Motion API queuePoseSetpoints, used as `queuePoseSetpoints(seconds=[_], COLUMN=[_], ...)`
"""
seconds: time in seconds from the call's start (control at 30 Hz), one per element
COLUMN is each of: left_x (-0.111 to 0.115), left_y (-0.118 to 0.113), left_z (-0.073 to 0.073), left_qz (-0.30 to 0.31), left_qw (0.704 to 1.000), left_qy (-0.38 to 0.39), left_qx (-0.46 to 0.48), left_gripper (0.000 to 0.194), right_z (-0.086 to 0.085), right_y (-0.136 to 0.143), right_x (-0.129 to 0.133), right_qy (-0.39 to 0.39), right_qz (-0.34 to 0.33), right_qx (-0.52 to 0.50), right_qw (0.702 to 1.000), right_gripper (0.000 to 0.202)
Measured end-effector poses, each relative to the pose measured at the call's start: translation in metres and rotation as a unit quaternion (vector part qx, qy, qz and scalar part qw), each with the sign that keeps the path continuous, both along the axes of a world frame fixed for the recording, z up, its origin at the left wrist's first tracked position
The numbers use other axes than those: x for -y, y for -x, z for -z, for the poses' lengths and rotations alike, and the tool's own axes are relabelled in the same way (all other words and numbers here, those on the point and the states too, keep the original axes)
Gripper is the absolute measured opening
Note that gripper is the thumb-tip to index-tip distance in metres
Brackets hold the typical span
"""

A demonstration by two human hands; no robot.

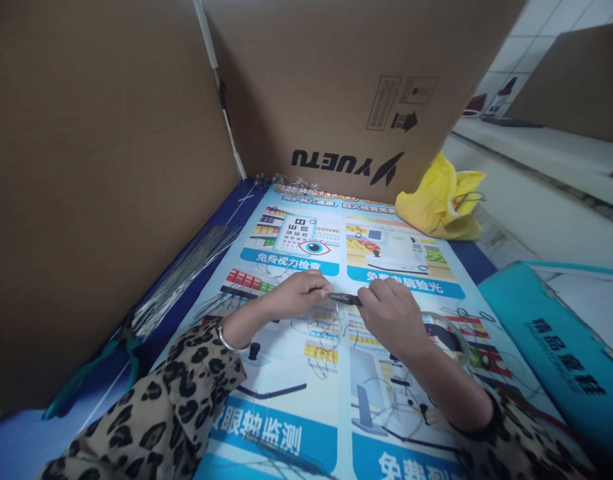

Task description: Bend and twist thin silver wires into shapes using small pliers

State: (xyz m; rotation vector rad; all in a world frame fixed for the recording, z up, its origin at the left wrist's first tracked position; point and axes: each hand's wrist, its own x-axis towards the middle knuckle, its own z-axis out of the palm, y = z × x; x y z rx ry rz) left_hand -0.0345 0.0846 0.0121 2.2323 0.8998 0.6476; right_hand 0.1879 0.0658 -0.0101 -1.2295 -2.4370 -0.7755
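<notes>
My right hand (393, 317) is wrapped round a pair of dark pliers (345, 299), its handles hidden in the fist. The narrow jaws point left, up to the fingertips of my left hand (299, 293). Those fingers pinch a thin wire (331, 337), whose pale loops seem to hang below; where it meets the jaws is too small to make out. Beneath both hands lies a printed poster (342, 257) with loose wires across it.
Cardboard walls (346, 87) rise at the left and back. A bundle of straight wires (186, 277) and teal-handled cutters (99, 367) lie left. Small wire pieces (289, 182) sit at the back. Right are a yellow bag (439, 200), a wire coil (463, 340) and a teal box (546, 333).
</notes>
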Motion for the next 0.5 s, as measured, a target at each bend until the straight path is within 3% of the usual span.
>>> queuePoseSetpoints(seconds=[0.33, 0.5], left_x=[-0.0019, -0.0007], left_y=[0.0007, -0.0017], left_z=[0.0036, 0.0043], left_qz=[0.0, -0.032], left_qw=[1.0, 0.999], left_qy=[-0.005, 0.009], left_qx=[0.015, 0.015], left_gripper=[0.02, 0.017], right_z=[0.0018, 0.0046], right_y=[0.0017, 0.0033], right_x=[0.0023, 0.0036], right_qy=[0.018, 0.092], right_qz=[0.016, 0.04], right_qx=[-0.004, -0.032], right_qw=[1.0, 0.994], right_gripper=[0.016, 0.011])
